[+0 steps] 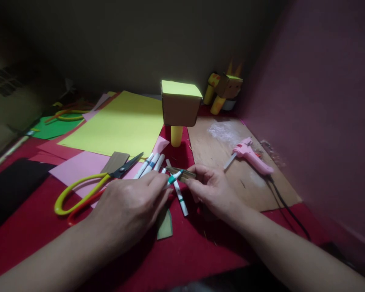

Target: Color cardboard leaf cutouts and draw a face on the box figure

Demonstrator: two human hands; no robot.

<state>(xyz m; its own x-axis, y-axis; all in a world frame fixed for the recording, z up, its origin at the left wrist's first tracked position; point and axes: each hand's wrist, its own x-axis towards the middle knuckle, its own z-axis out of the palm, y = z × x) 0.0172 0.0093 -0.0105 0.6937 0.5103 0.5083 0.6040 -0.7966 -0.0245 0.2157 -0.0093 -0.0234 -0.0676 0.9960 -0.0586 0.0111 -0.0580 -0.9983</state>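
My left hand (134,202) grips a green marker (172,179), its tip against a small cardboard piece (184,174). That piece is pinched between the thumb and fingers of my right hand (211,188). Several white markers (150,164) lie just beyond my left hand. One with a green band, perhaps a marker or its cap end (181,198), rests on the red cloth between my hands. Partly under my left hand is a greenish cut piece (164,225). Scissors (88,188) with yellow and red handles lie to the left, partly covered by my left hand.
A cardboard box with a yellow top (182,107) stands on a yellow tube ahead. Yellow (118,123), pink and green sheets spread to the left. At right a pink glue gun (252,156) with its cord lies on a wooden board (273,194). A cardboard animal figure (228,87) stands behind.
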